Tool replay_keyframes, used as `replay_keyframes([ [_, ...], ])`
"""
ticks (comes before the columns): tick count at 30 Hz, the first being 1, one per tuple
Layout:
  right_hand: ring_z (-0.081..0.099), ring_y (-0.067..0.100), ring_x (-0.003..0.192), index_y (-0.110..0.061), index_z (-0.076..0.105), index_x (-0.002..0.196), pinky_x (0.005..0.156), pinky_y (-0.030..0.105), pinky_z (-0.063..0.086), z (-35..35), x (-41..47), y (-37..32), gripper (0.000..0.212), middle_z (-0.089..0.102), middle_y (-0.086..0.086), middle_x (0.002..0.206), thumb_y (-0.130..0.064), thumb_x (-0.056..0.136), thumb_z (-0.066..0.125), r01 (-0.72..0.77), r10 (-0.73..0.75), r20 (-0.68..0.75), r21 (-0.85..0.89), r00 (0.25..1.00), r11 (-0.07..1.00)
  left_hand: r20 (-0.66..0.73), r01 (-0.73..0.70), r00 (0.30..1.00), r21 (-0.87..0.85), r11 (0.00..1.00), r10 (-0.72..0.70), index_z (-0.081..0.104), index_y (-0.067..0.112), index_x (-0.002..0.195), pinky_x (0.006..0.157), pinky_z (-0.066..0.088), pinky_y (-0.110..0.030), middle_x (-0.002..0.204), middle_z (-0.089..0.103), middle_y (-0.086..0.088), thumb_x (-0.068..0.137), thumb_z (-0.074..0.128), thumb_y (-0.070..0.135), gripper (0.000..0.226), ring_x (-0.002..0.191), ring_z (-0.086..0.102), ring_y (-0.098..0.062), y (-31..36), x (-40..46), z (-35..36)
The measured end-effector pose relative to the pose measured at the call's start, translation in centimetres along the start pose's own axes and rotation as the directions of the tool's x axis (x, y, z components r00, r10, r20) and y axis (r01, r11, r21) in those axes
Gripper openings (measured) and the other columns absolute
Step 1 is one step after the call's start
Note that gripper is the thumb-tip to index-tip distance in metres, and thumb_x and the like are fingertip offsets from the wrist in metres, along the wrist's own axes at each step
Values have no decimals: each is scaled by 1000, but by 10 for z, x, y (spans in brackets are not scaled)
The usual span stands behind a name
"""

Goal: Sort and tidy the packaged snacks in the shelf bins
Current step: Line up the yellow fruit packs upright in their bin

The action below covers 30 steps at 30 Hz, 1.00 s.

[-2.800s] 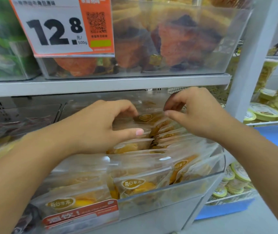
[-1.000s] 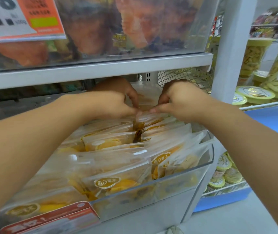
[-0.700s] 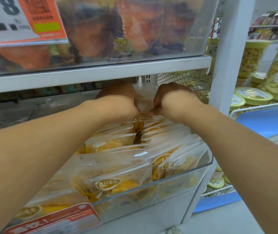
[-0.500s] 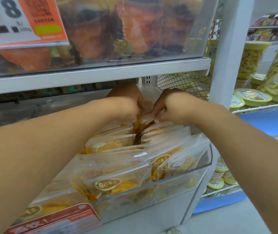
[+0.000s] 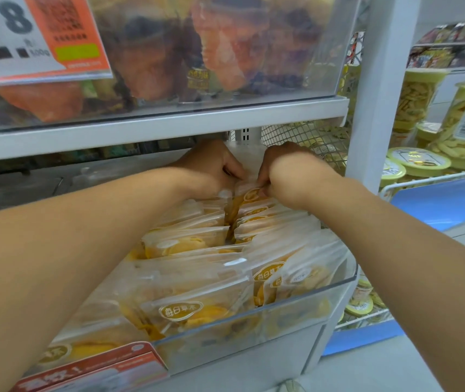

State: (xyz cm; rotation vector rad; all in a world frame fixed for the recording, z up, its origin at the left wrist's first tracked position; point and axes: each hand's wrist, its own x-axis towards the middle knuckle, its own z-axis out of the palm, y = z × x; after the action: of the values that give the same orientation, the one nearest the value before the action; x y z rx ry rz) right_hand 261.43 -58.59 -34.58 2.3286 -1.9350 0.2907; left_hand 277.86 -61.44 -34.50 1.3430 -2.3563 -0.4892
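Both arms reaching deep under the upper shelf [image 5: 169, 128], to the far end of the clear bin [image 5: 282, 304]. Left hand [image 5: 211, 171] and right hand [image 5: 288, 174] side by side, fingers curled, each grip pinching the top edge of the rearmost snack packet [image 5: 249, 193]. Remaining packets [image 5: 186, 312] standing in two rows front to back, filling the bin. Price tag [image 5: 27, 38] on upper bin [image 5: 225, 52]. Tubs [image 5: 418, 162] on right-hand rack.
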Motion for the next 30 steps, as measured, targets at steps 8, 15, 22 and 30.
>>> replay_keyframes([
  [8,63,14,106,-27,74,115,93,26,49,-25,-35,13,39,72,-6,111,-42,80,79,130,-134,-2,253,991,959,55,-4,998,74,997,0,70,31,116,96,52,-31,113,70,9,91,68,33,25,103,65,-9,11,-13,-6],
  [15,53,14,127,-33,60,134,102,24,38,-34,-60,9,40,63,-7,133,-30,95,65,193,-207,32,251,978,949,169,-47,986,248,968,4,49,34,143,110,34,-25,145,50,16,100,52,39,44,131,47,-7,30,-56,-26],
  [22,58,6,117,-37,63,130,98,28,45,-47,-97,-88,35,67,-15,124,-39,95,59,372,-386,-12,294,922,880,178,60,980,151,987,-87,60,41,131,109,41,-34,132,60,23,96,51,50,36,122,54,2,9,-179,-80],
  [30,56,-4,113,-42,59,130,97,24,47,-61,-104,-255,54,60,-27,127,-59,80,51,599,-641,-34,397,767,695,-472,309,826,-78,948,-308,74,27,107,92,54,-24,97,73,18,89,73,25,18,93,67,7,-106,-347,-143],
])
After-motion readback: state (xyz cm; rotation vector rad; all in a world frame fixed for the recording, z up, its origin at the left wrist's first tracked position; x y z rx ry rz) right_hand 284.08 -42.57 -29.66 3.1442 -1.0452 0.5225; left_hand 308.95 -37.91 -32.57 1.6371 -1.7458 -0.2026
